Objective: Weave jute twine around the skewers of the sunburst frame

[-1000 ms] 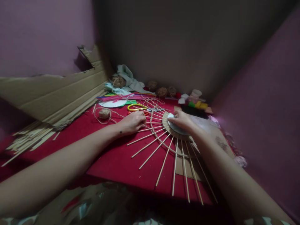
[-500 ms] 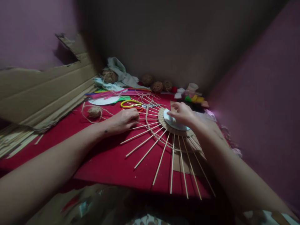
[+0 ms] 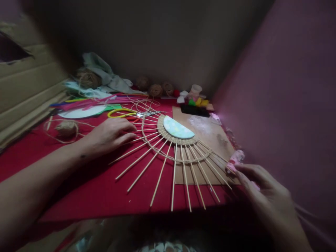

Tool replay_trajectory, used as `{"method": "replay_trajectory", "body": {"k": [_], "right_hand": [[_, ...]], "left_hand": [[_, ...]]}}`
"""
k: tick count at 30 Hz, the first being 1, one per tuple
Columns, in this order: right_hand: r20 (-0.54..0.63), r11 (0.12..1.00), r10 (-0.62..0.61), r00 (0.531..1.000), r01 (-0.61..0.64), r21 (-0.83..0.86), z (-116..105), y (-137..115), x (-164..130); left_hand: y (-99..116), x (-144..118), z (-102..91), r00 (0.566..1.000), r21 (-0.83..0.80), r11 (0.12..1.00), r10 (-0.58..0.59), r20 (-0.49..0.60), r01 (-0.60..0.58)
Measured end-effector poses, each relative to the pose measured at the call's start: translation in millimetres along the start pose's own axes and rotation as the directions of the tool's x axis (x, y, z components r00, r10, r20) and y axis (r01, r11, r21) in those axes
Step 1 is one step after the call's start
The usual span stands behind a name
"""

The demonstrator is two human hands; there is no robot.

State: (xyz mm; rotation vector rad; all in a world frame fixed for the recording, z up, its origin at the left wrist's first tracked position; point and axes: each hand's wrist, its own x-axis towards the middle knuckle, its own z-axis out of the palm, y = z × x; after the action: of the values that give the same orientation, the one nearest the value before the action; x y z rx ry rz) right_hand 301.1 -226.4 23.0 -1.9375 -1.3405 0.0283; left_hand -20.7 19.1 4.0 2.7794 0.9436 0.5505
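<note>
On red cloth (image 3: 86, 196): half-round stick fan (image 3: 173, 147), flat, spokes radiating toward viewer. Left hand (image 3: 110, 134) flat on left spokes, fingers loose, gripping nothing. Right hand (image 3: 262, 189) off right spoke tips, open, empty. Left nearer hub (image 3: 177, 128). Scissors (image 3: 123, 112) beyond.

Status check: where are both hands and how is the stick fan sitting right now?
Left hand flat on the stick fan's left spokes. Right hand open, off the fan, at the pink scrap by the table edge. Fan flat on red cloth; scissors behind.
</note>
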Motion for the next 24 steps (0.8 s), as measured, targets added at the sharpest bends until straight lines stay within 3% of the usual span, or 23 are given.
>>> {"method": "replay_trajectory", "body": {"k": [5, 8, 11, 14, 18, 21, 24], "right_hand": [[0.180, 0.989, -0.129, 0.975, 0.139, -0.043, 9, 8, 14], [0.184, 0.944, -0.237, 0.954, 0.271, -0.190, 18, 17, 27], [0.171, 0.883, -0.281, 0.944, 0.324, -0.339, 22, 35, 41], [0.028, 0.877, -0.244, 0.969, 0.233, -0.420, 17, 53, 50], [-0.126, 0.928, -0.065, 0.990, 0.014, -0.372, 6, 65, 48], [-0.115, 0.947, 0.036, 0.993, -0.071, -0.312, 2, 67, 39], [-0.005, 0.956, 0.067, 0.998, -0.066, -0.285, 2, 68, 29]], "left_hand": [[4, -2, 2.5, 0.988, 0.111, 0.994, 0.036, -0.150, -0.019], [9, -1, 8.1, 0.996, 0.084, 0.995, -0.039, -0.078, 0.046], [11, 3, 15.4, 0.996, 0.101, 0.991, -0.087, 0.023, 0.084], [12, 8, 20.0, 0.994, 0.116, 0.990, -0.088, 0.064, 0.080], [16, 11, 22.0, 0.983, 0.056, 0.988, -0.147, 0.114, 0.142], [18, 9, 23.0, 0.973, 0.000, 0.978, -0.209, 0.095, 0.210], [18, 7, 22.7, 0.970, -0.008, 0.973, -0.228, 0.077, 0.230]]}}
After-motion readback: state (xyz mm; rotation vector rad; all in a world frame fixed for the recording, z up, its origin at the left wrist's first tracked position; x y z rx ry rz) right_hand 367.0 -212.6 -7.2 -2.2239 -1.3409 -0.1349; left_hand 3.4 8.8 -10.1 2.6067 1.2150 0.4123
